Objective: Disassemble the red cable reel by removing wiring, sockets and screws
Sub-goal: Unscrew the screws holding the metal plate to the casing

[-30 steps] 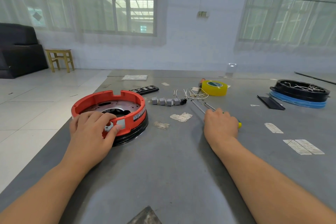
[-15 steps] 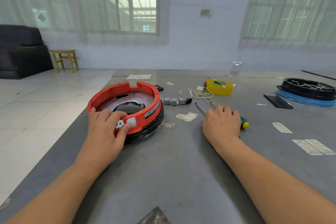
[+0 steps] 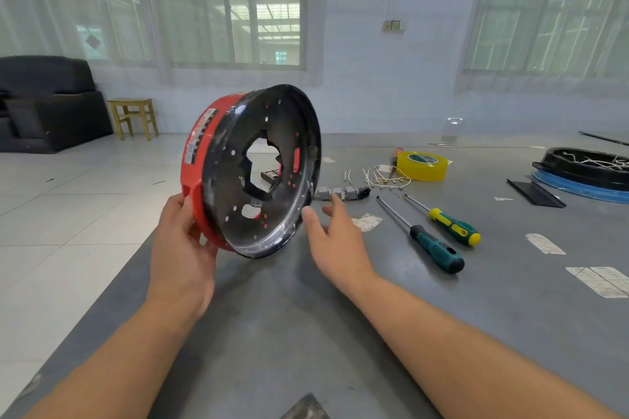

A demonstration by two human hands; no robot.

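Note:
The red cable reel (image 3: 200,160) is lifted off the grey table (image 3: 340,333) and tilted on edge, its black underside plate (image 3: 235,194) facing me. My left hand (image 3: 182,255) grips the reel's red rim at the lower left. With fingers spread, my right hand (image 3: 335,238) is open beside the reel's lower right edge, its thumb tip close to the black rim. Removed grey sockets (image 3: 340,193) and loose white wire pieces (image 3: 381,177) lie on the table behind my right hand. Two screwdrivers (image 3: 432,241) lie to the right.
A yellow tape roll (image 3: 422,165) sits behind the wires. A black and blue reel part (image 3: 585,170) with wires lies at the far right, a black strip (image 3: 534,193) beside it. Paper scraps (image 3: 599,279) dot the table. The table's left edge drops to tiled floor.
My left hand has lifted the reel off the table and tipped it up on edge. My right hand has left the screwdrivers and moved toward the reel.

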